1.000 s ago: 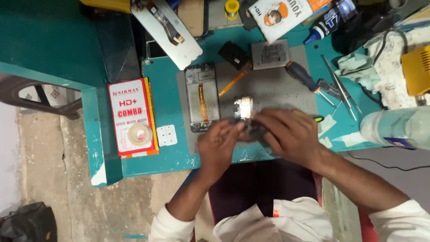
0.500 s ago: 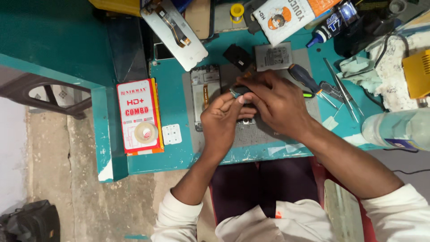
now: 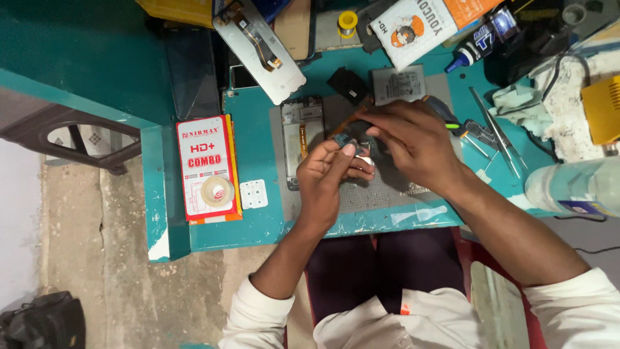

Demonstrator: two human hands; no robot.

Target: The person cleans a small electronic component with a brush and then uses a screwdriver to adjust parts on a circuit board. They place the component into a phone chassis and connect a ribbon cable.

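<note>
My left hand (image 3: 329,174) pinches a small dark phone part (image 3: 342,139) between thumb and fingers, just above the grey work mat (image 3: 381,194). My right hand (image 3: 413,139) comes in from the right, its fingertips closed on the same part. What the right palm covers is hidden. An opened phone frame (image 3: 298,129) with an orange flex strip lies on the mat, just left of my hands. A brown-handled tool (image 3: 352,119) lies on the mat beside my right fingertips.
A blue-handled screwdriver (image 3: 445,113) and tweezers (image 3: 494,129) lie to the right. A grey flat module (image 3: 398,84) and a white phone back (image 3: 258,45) sit further back. A red-and-white box (image 3: 205,165) with a tape roll (image 3: 214,191) lies left. A plastic bottle (image 3: 575,187) stands right.
Both hands have moved from the near part of the mat toward its far side, next to the phone frame, still together on the small part.
</note>
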